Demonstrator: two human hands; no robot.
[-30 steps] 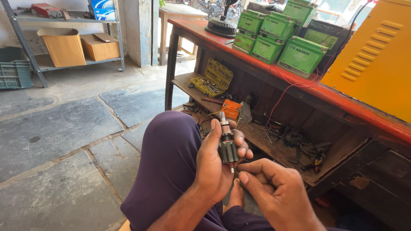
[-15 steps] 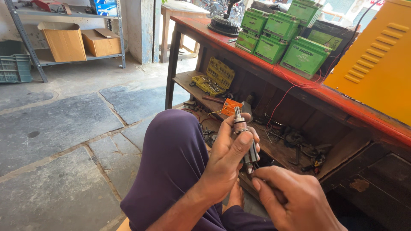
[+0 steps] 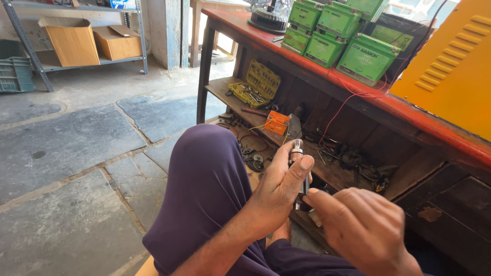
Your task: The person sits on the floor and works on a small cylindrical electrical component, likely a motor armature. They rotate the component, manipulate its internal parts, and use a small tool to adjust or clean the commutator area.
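My left hand (image 3: 280,186) grips a small dark metal motor part with a silver shaft tip (image 3: 296,151), held upright above my purple-clad knee (image 3: 204,179). My right hand (image 3: 360,227) is just below and to the right, its fingertips touching the lower end of the part; whether it pinches a small piece there is hidden by the fingers. The lower half of the part is covered by both hands.
A wooden workbench with a red top (image 3: 358,92) carries several green boxes (image 3: 332,36) and an orange cabinet (image 3: 450,71). Its lower shelf (image 3: 327,171) holds a yellow tool case (image 3: 255,84), an orange box (image 3: 277,122), wires. Stone floor (image 3: 76,153) lies left, metal rack with cardboard boxes (image 3: 71,38) beyond.
My left hand has shifted right and slightly down with the part, tilting it. My right hand has risen closer to the part's lower end.
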